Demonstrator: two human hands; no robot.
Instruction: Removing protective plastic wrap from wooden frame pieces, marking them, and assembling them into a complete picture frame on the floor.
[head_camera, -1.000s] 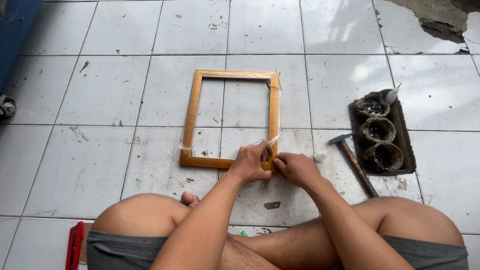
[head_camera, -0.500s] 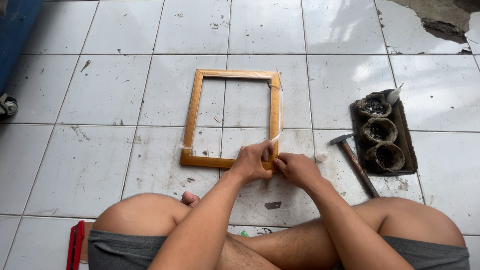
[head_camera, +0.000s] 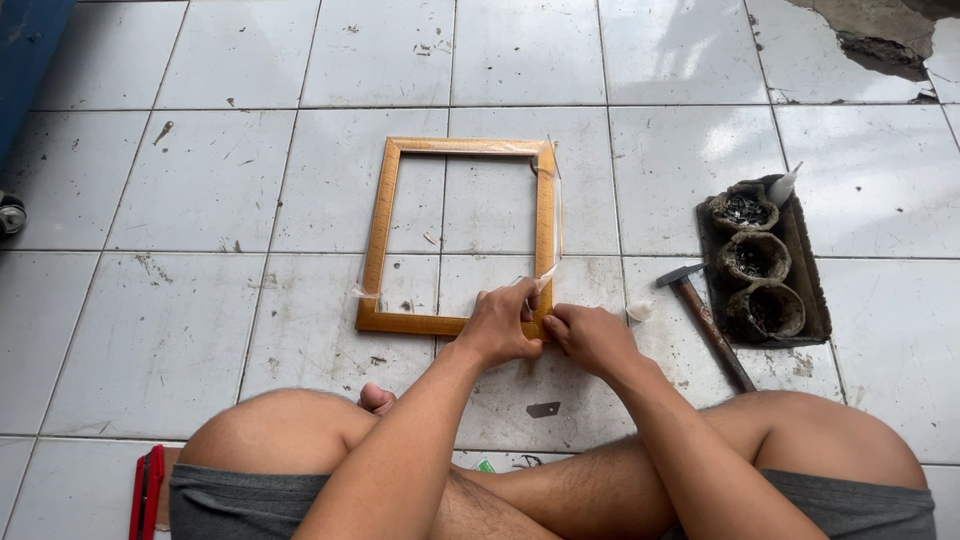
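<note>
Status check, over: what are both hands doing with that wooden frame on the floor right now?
Left hand and right hand both pinching the wooden frame at its near right corner. Frame flat on tiles. Hammer lies apart, right of the hands.

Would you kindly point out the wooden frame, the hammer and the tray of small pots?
wooden frame (head_camera: 380, 228), head view, on its left side rail.
hammer (head_camera: 712, 330), head view, on the handle's middle.
tray of small pots (head_camera: 806, 268), head view, on its right rim.
</note>
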